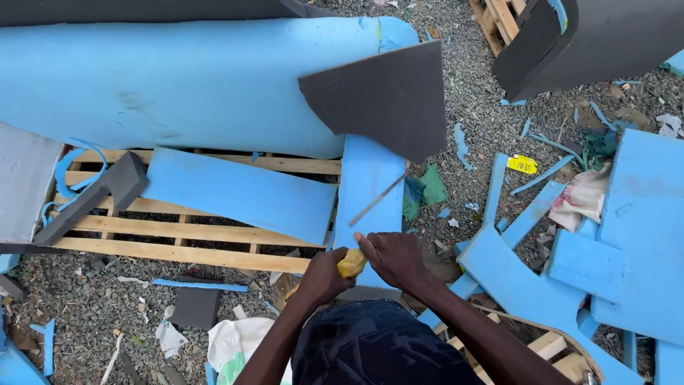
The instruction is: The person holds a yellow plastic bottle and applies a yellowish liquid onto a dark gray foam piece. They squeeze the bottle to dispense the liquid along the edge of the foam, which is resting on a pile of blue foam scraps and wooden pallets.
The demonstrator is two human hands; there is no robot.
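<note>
While both your hands meet at pallet's near edge, left hand grips yellow tool; right hand fingers pinch its tip, blue foam strip running lengthwise straight ahead.

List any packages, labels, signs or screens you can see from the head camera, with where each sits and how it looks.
Yellow label or wrapper: on the gravel right of the dark grey foam sheet; small, flat, rectangular, yellow with dark print.
White bag: on the ground by the left forearm; crumpled, white with green marks.
No signs or screens in view.
</note>
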